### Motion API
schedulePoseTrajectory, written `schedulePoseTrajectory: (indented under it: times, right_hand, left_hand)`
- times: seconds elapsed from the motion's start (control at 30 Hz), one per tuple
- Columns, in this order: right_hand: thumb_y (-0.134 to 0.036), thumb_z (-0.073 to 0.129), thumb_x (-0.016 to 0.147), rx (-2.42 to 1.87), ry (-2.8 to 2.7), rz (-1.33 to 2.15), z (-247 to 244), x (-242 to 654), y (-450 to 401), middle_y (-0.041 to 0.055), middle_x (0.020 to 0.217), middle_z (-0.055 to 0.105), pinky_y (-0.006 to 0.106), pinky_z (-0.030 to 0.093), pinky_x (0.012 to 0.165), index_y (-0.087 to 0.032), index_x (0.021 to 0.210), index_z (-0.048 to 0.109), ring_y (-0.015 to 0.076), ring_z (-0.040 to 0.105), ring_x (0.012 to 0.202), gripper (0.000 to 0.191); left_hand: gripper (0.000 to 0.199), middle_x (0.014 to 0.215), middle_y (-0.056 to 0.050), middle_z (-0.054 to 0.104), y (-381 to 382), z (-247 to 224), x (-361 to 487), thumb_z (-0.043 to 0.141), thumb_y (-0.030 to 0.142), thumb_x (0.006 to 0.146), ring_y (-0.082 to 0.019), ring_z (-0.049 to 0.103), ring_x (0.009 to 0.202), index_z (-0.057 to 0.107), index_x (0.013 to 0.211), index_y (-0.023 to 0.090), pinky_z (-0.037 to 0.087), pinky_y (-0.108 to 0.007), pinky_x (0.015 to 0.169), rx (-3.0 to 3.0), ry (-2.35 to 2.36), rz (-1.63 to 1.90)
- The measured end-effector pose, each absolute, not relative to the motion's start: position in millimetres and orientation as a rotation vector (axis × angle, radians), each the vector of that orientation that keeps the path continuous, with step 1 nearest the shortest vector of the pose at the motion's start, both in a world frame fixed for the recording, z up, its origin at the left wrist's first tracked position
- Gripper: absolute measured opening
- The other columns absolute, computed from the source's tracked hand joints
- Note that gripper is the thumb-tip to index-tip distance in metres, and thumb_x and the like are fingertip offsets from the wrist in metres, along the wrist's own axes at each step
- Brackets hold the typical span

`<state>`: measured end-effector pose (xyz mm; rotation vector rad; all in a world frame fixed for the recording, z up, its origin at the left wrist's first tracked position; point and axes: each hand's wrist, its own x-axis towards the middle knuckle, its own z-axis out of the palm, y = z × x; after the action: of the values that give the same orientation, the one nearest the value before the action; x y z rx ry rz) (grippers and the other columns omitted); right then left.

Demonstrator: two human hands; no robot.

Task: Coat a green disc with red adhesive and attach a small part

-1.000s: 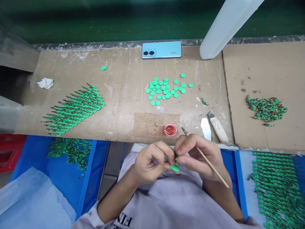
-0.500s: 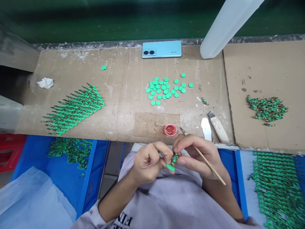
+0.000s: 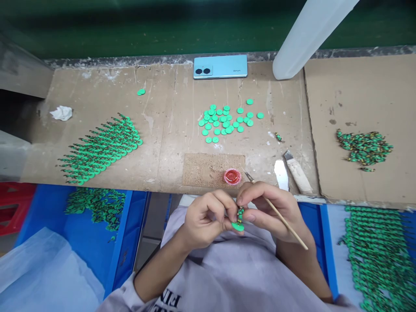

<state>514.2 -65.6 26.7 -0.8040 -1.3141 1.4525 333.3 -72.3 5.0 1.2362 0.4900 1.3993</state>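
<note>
Green figurine [image 3: 239, 219] pinched between left hand [image 3: 208, 219] and right hand [image 3: 269, 212], both grips closed.

Matt, scuffed cardboard mat [image 3: 162, 125], glossy plastic green discs [image 3: 227, 119], smooth glossy phone [image 3: 220, 67], thin wooden stick [image 3: 286, 223]

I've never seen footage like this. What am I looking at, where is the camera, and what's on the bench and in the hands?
No machine here: a camera worn on a person's head looks down at their two bare hands. The left hand and right hand together pinch a small green figure on a round green base; the right also holds a thin wooden stick. On the cardboard-covered bench lie loose green discs, a small red pot, rows of finished green pieces and a light-blue phone.
</note>
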Motion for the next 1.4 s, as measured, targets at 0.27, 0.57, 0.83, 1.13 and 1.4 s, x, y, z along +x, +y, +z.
schedulePoseTrajectory:
  times: [0.27, 0.57, 0.83, 1.13, 1.4]
  right_hand:
    - [-0.040, 0.084, 0.100, -0.850, -1.344, 1.431, 24, 513, -67, 0.0018, 0.085, 0.075, 0.027, 0.059, 0.067, -0.025, 0.101, 0.077, 0.0176, 0.070, 0.072, 0.016]
    - [-0.037, 0.085, 0.099, -0.831, -1.305, 1.458, 21, 514, -67, 0.0025, 0.086, 0.075, 0.027, 0.058, 0.065, -0.024, 0.103, 0.078, 0.0173, 0.070, 0.073, 0.015]
    - [-0.032, 0.083, 0.101, -0.797, -1.309, 1.459, 20, 516, -66, 0.0020, 0.089, 0.075, 0.026, 0.057, 0.068, -0.026, 0.106, 0.078, 0.0167, 0.069, 0.076, 0.010]
    - [-0.032, 0.081, 0.102, -0.825, -1.334, 1.470, 17, 516, -67, 0.0009, 0.091, 0.075, 0.027, 0.057, 0.070, -0.028, 0.109, 0.077, 0.0170, 0.069, 0.077, 0.009]
    - [-0.039, 0.081, 0.102, -0.872, -1.351, 1.451, 18, 515, -69, 0.0016, 0.088, 0.075, 0.028, 0.057, 0.067, -0.026, 0.106, 0.077, 0.0179, 0.069, 0.074, 0.014]
  left_hand:
    - [0.044, 0.083, 0.003, 0.067, -74, 2, 333, 0.077, 0.008, 0.096, -0.010, 0.066, 0.072, 0.040, 0.078, 0.022, 0.061, -0.019, 0.063, 1.280, 0.496, 1.426]
    - [0.039, 0.088, 0.003, 0.063, -73, 6, 332, 0.075, 0.006, 0.097, -0.007, 0.067, 0.073, 0.042, 0.084, 0.022, 0.061, -0.014, 0.064, 1.217, 0.463, 1.341]
    - [0.038, 0.087, 0.003, 0.065, -72, 7, 330, 0.086, 0.010, 0.091, -0.009, 0.067, 0.072, 0.050, 0.086, 0.021, 0.063, -0.015, 0.065, 1.204, 0.502, 1.316]
    - [0.038, 0.084, 0.003, 0.066, -72, 5, 330, 0.079, 0.009, 0.096, -0.009, 0.068, 0.073, 0.046, 0.081, 0.021, 0.063, -0.016, 0.066, 1.251, 0.524, 1.358]
    - [0.044, 0.083, 0.003, 0.067, -73, 3, 332, 0.076, 0.009, 0.098, -0.010, 0.068, 0.071, 0.039, 0.079, 0.022, 0.062, -0.019, 0.063, 1.305, 0.534, 1.403]
